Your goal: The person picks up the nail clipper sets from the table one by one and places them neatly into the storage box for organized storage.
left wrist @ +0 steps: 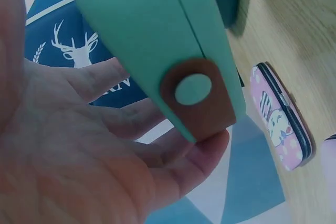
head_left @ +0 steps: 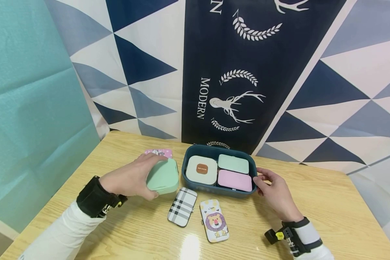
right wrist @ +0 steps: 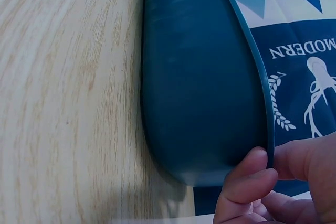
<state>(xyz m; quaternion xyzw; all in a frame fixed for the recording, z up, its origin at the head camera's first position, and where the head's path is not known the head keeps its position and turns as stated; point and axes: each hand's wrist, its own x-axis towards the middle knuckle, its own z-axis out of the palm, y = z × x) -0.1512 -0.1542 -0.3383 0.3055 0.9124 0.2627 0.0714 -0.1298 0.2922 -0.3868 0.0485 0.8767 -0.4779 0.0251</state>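
Observation:
My left hand grips a mint-green square case, fingers on its far side and thumb near its front. The left wrist view shows the case's brown snap tab with a round button. At the right end of a dark blue oblong bin, my right hand pinches the rim between thumb and fingers. Inside the bin lie a cream square case with a brown label, a pale green case and a pink case.
In front of the bin, a plaid case and a lion-print case lie on the wooden table. A pink cartoon-print case lies behind my left hand, partly hidden. Patterned cloth hangs along the table's back edge.

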